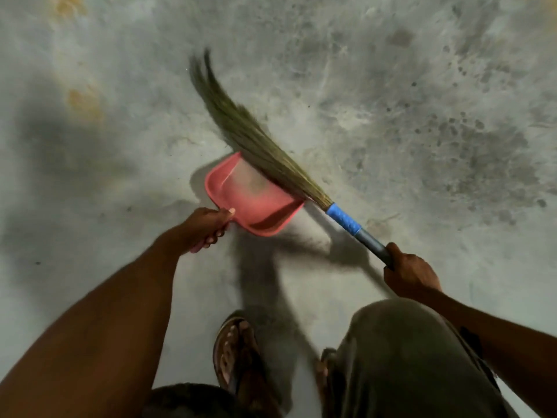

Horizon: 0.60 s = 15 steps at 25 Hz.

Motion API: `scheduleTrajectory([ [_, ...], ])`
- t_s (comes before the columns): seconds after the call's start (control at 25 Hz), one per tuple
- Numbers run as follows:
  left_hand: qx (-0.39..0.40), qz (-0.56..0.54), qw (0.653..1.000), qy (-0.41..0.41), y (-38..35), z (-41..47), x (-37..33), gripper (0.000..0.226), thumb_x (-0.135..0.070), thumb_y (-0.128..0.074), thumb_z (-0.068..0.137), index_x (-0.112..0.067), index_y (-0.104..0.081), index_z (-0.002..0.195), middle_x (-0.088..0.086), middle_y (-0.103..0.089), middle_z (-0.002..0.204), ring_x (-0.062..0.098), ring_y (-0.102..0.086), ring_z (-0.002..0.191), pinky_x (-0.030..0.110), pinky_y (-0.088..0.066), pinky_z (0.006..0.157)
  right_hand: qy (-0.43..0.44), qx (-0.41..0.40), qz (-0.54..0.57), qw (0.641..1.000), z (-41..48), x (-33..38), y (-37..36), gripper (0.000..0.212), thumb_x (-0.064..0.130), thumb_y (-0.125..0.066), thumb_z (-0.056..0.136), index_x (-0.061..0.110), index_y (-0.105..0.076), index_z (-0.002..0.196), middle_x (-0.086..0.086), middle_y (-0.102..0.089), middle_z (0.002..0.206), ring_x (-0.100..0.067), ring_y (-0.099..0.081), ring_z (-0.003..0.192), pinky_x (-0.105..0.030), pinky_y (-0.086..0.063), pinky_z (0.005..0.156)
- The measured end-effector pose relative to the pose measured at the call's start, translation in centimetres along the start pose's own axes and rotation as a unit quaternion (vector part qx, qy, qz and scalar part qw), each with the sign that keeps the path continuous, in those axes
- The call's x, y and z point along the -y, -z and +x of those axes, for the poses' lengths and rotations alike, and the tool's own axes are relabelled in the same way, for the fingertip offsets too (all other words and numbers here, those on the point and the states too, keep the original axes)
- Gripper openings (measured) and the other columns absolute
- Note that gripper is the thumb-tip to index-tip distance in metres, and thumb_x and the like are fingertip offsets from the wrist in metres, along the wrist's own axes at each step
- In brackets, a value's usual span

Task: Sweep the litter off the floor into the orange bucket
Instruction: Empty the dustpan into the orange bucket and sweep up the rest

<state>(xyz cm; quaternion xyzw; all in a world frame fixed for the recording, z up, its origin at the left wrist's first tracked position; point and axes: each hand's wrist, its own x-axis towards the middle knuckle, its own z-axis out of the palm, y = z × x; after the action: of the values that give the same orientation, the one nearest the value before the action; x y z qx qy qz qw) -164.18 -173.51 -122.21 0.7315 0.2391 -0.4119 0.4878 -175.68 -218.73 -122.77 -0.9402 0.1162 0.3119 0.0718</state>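
My left grip (pixel 208 227) clasps the dustpan (pixel 250 203) handle, and my right grip (pixel 410 276) clasps the broom (pixel 259 149) shaft. The broom runs from 5 o'clock to 11 o'clock along the pan's open edge. Pale dust (pixel 256 182) seems to sit in the pan, and the bucket is out of sight.

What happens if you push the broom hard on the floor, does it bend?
The broom would probably bend at its bristles: they are long, thin and curve at the tips. The handle likely stays stiff; it looks like a straight rod. It is probably light, since the right hand holds it alone by the end.
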Motion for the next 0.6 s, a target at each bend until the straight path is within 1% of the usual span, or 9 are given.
scheduleTrajectory([
  [0.04,-0.007,-0.032,0.999,0.007,-0.1,-0.8,0.8,0.048,-0.052,-0.064,0.098,-0.007,-0.065,0.081,0.002,-0.049,0.06,0.011,-0.037,0.042,0.019,-0.027,0.042,-0.005,-0.013,0.017,1.0,-0.9,0.6,0.8,0.026,0.021,-0.057,0.091,0.029,-0.042,0.11,-0.005,-0.053,0.071,-0.032,-0.054,0.063,-0.038,-0.048,0.057],
  [0.12,-0.049,-0.098,0.994,0.028,0.4,-3.2,3.1,0.048,-0.051,-0.065,0.098,-0.008,-0.062,0.077,0.003,-0.046,0.056,0.011,-0.034,0.039,0.017,-0.024,0.04,-0.006,-0.048,0.065,0.997,-1.2,2.5,3.0,0.025,0.017,-0.06,0.088,0.028,-0.041,0.1,-0.009,-0.055,0.069,-0.034,-0.051,0.061,-0.039,-0.046,0.056],
  [0.2,-0.094,-0.143,0.984,0.043,1.5,-5.6,5.7,0.048,-0.051,-0.064,0.099,-0.011,-0.057,0.073,0.004,-0.045,0.055,0.011,-0.034,0.037,0.017,-0.023,0.039,-0.001,-0.088,0.1,0.991,-0.4,4.9,5.6,0.023,0.014,-0.061,0.086,0.024,-0.042,0.095,-0.01,-0.055,0.068,-0.036,-0.051,0.061,-0.041,-0.046,0.055],
  [0.28,-0.145,-0.176,0.972,0.062,3.8,-7.7,8.7,0.047,-0.048,-0.064,0.099,-0.013,-0.054,0.07,0.004,-0.046,0.056,0.011,-0.035,0.037,0.016,-0.024,0.038,0.021,-0.084,0.094,0.992,1.4,7.9,7.0,0.021,0.012,-0.061,0.085,0.021,-0.043,0.093,-0.01,-0.055,0.068,-0.036,-0.051,0.06,-0.039,-0.043,0.054],
  [0.36,-0.183,-0.201,0.958,0.088,7.2,-8.4,11.2,0.046,-0.047,-0.065,0.098,-0.011,-0.056,0.071,0.006,-0.047,0.059,0.011,-0.035,0.037,0.016,-0.024,0.038,0.047,-0.05,0.062,0.996,4.1,11.0,7.0,0.02,0.012,-0.06,0.084,0.021,-0.043,0.091,-0.009,-0.057,0.071,-0.034,-0.051,0.061,-0.036,-0.04,0.055],
  [0.4,-0.189,-0.202,0.956,0.101,9.0,-8.2,12.2,0.046,-0.048,-0.066,0.097,-0.009,-0.058,0.072,0.007,-0.047,0.06,0.011,-0.035,0.038,0.017,-0.024,0.04,0.059,-0.028,0.04,0.997,5.4,12.3,6.6,0.021,0.013,-0.06,0.083,0.021,-0.043,0.092,-0.008,-0.056,0.072,-0.032,-0.052,0.062,-0.034,-0.041,0.055],
  [0.48,-0.181,-0.175,0.959,0.128,12.3,-6.9,12.7,0.048,-0.052,-0.065,0.096,-0.009,-0.061,0.075,0.004,-0.047,0.06,0.011,-0.035,0.04,0.017,-0.023,0.041,0.093,0.001,-0.003,0.996,7.2,14.3,5.3,0.025,0.015,-0.061,0.084,0.023,-0.047,0.102,-0.005,-0.056,0.074,-0.031,-0.054,0.063,-0.033,-0.044,0.056],
  [0.56,-0.16,-0.147,0.965,0.145,14.7,-5.1,12.4,0.049,-0.056,-0.063,0.097,-0.01,-0.062,0.078,0.001,-0.047,0.059,0.011,-0.036,0.042,0.017,-0.024,0.039,0.143,-0.005,-0.065,0.987,7.7,15.0,3.8,0.034,0.017,-0.063,0.085,0.023,-0.051,0.116,-0.008,-0.06,0.077,-0.034,-0.06,0.066,-0.033,-0.047,0.056],
  [0.6,-0.153,-0.141,0.967,0.144,15.5,-4.5,12.1,0.049,-0.056,-0.063,0.097,-0.01,-0.062,0.079,0.001,-0.048,0.06,0.011,-0.036,0.043,0.017,-0.024,0.038,0.167,-0.014,-0.094,0.981,7.4,14.8,3.2,0.038,0.017,-0.065,0.084,0.021,-0.052,0.12,-0.01,-0.063,0.078,-0.036,-0.062,0.067,-0.033,-0.045,0.056],
])
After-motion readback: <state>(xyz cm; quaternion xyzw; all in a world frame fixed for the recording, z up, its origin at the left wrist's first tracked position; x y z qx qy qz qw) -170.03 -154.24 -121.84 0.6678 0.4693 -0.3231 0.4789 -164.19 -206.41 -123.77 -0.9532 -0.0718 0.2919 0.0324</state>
